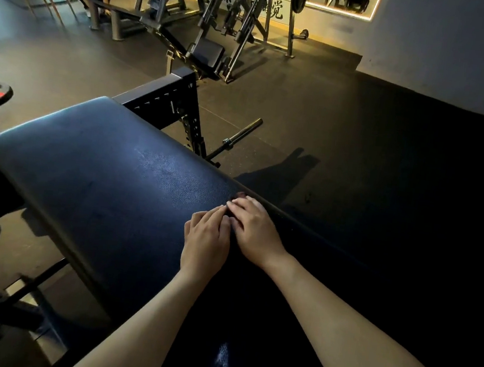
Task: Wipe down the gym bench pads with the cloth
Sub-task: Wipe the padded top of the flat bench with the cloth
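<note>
1. The bench pad (108, 167) runs diagonally through the shot, and both hands sit on it near its right edge
2. Left hand (206, 240) and right hand (254, 230) are side by side with fingertips touching and fingers bent down onto the vinyl. It's too dark to tell if they're clamped on anything
3. Honestly can't make out the cloth. A reddish bit (240, 195) by the right fingertips might be it
4. I'd keep it flat under both palms, do long overlapping strokes toward the far end, hit that smeary patch (160, 170), and wrap over the edges
</note>
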